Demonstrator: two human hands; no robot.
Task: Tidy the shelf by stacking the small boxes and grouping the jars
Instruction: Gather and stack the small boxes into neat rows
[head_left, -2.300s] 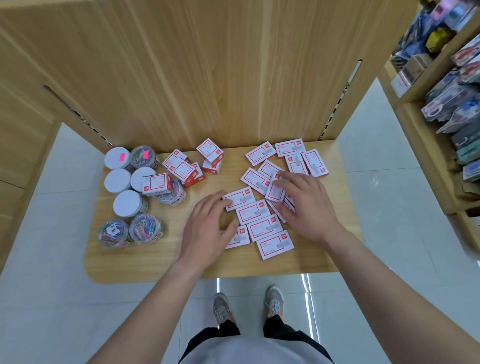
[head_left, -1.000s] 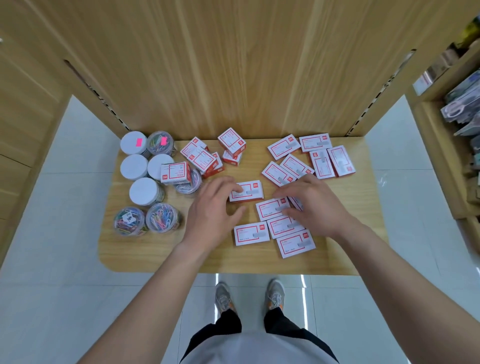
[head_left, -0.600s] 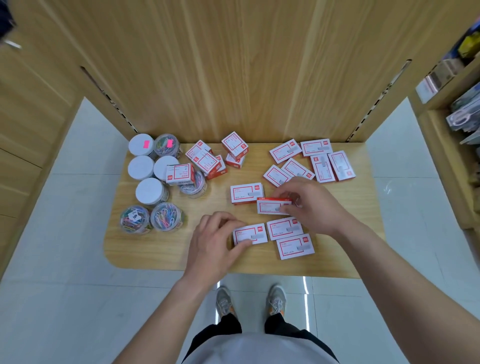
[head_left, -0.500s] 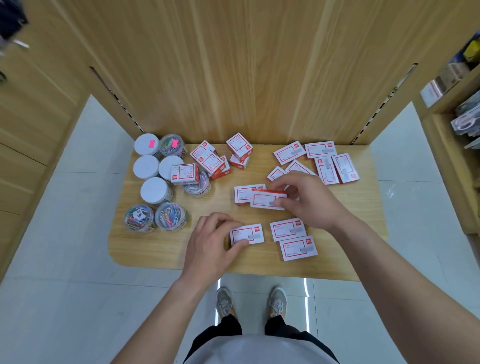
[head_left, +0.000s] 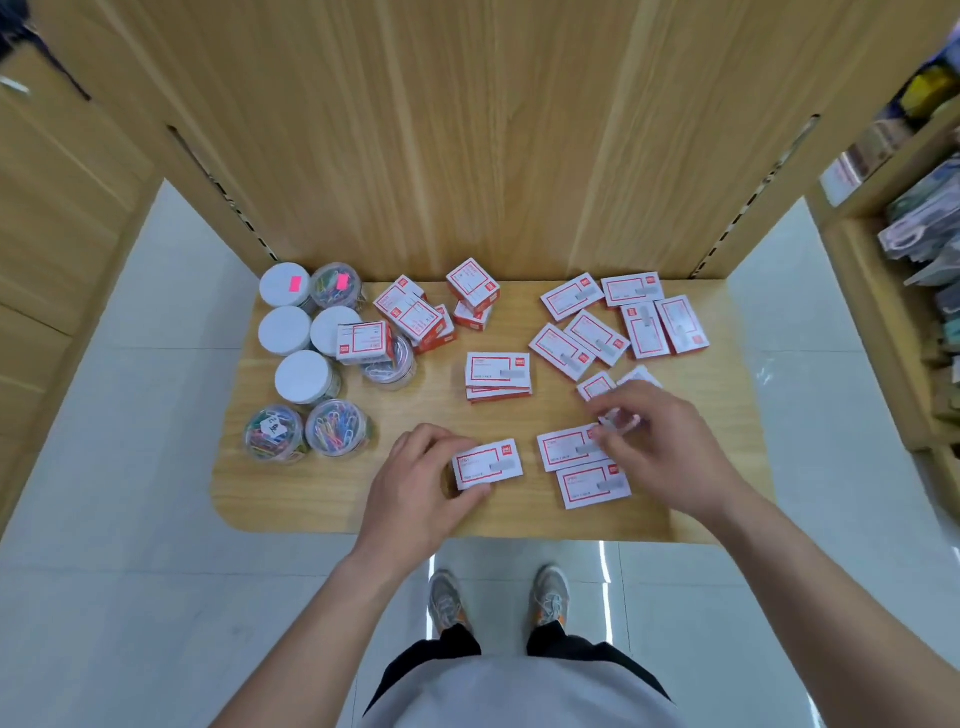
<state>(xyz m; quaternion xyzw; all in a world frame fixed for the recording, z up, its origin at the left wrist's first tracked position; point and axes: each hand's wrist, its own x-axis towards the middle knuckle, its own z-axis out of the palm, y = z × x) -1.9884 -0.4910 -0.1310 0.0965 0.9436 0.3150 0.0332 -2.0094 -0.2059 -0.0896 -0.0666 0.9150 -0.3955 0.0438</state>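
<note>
Head view: on the wooden shelf (head_left: 291, 512) the left hand (head_left: 415, 486), lower centre of the frame, curls its fingers and thumb round a small box (head_left: 487, 464) lying flat; the right hand (head_left: 662, 449), right of centre, pinches a blurred box (head_left: 619, 422) with bent fingertips; a short stack (head_left: 497, 375) of boxes sits mid-frame, apart from both hands; loose boxes (head_left: 623, 322) lie scattered at the upper right; the jars (head_left: 304, 376) cluster at the left, one carrying a tilted box (head_left: 363, 340) on its lid.
</note>
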